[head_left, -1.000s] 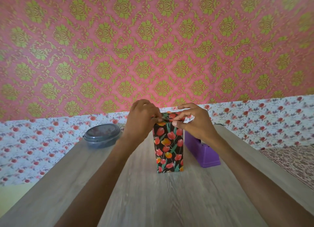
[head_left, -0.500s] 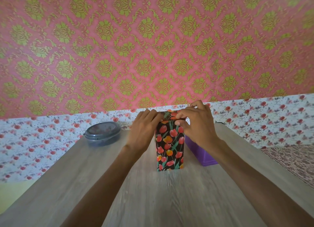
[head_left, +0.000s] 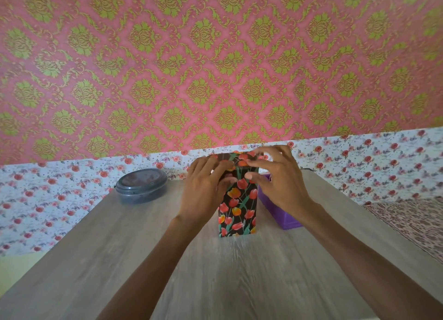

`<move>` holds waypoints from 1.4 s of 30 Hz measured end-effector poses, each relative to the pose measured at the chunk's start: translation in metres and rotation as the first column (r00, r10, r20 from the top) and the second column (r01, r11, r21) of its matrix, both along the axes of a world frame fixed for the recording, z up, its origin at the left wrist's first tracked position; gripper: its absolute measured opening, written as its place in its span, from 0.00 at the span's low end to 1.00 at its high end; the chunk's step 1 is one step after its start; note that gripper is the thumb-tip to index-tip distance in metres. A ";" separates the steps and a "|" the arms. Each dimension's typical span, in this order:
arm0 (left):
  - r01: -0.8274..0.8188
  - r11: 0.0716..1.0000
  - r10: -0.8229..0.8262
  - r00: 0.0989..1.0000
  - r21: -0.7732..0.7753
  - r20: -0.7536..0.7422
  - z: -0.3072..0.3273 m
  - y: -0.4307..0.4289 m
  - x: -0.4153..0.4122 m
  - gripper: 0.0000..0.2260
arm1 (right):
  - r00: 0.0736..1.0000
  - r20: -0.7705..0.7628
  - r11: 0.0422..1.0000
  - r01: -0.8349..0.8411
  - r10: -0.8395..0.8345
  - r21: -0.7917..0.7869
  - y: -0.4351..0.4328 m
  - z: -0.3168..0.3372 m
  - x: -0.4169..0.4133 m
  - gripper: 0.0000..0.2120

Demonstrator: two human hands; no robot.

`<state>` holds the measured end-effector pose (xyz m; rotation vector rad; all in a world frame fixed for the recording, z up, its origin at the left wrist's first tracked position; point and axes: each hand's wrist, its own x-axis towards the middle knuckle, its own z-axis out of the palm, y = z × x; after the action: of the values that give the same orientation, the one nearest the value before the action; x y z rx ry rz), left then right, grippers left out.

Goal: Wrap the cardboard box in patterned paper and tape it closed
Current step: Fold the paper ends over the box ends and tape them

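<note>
Box (head_left: 237, 201) stands on end near the middle of the table (head_left: 215, 279), its long axis vertical and a narrow face turned toward the camera. Paper (head_left: 239, 221) covers every side in view: black, printed with red and orange tulips on green stems. It lies flat and tight down the front, with a clean bottom edge on the wood. At the top the paper is folded over, and motion blur hides the exact lie of the flaps.

Left hand (head_left: 203, 195) grips the top left corner, fingers reaching over the top and thumb pressed on the front face. Right hand (head_left: 280, 183) arches over the top right, index finger and thumb pinching the upper edge, the other fingers spread.

Just behind the box on the right sits a purple dispenser (head_left: 285, 220). A grey lidded tub (head_left: 141, 186) stands well apart at the far left.
</note>
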<state>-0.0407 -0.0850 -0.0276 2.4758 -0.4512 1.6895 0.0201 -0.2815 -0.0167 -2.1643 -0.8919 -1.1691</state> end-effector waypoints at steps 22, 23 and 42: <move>-0.156 -0.120 -0.778 0.628 -0.980 -0.005 -0.016 -0.022 -0.044 0.17 | 0.658 -0.530 0.547 0.208 0.535 0.811 0.018 -0.034 -0.040 0.33; -0.114 -0.114 -0.769 0.639 -0.987 0.015 -0.023 -0.023 -0.042 0.16 | 0.642 -0.524 0.521 0.219 0.560 0.825 0.019 -0.042 -0.039 0.33; -0.047 -0.155 -0.817 0.567 -0.987 0.102 -0.067 -0.047 0.004 0.21 | 0.482 -0.605 0.686 0.012 0.634 0.728 -0.026 -0.076 -0.012 0.17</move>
<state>-0.0371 -0.1320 -0.0943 1.1729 0.0732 0.2949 0.0078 -0.3072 -0.0931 -1.5010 -0.3249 -0.0615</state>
